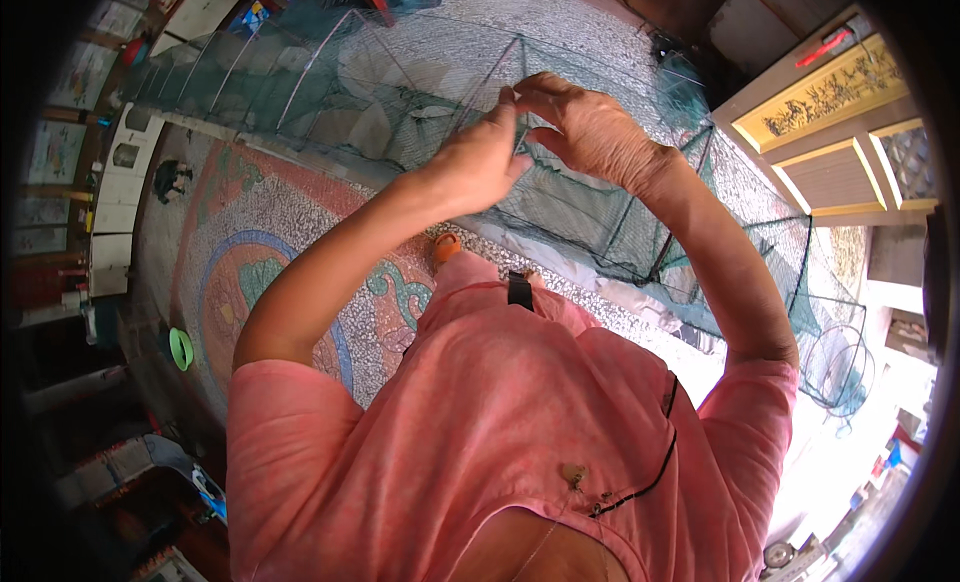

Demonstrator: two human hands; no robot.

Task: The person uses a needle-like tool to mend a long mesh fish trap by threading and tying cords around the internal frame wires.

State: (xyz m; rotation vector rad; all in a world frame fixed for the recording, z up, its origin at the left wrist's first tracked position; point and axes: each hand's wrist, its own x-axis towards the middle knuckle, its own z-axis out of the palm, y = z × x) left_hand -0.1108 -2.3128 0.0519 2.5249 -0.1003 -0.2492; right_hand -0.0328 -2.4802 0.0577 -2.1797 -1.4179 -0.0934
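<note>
A long green mesh net trap [590,217], stretched over rectangular wire frames, runs across the view in front of me. My left hand [480,162] and my right hand [590,132] are raised together over its middle, close to one upright frame. The fingertips of both hands meet in a pinch. Something thin and pale shows between them, too small to name. Whether they also grip the mesh or a twine, I cannot tell.
Below lies a patterned pebble floor [225,247] with a coloured design. A green bowl-like item [181,349] is at the left. White cabinets [112,217] line the left side, and a yellow-panelled wooden piece [825,92] stands at the right. A round net end [838,367] is at the right.
</note>
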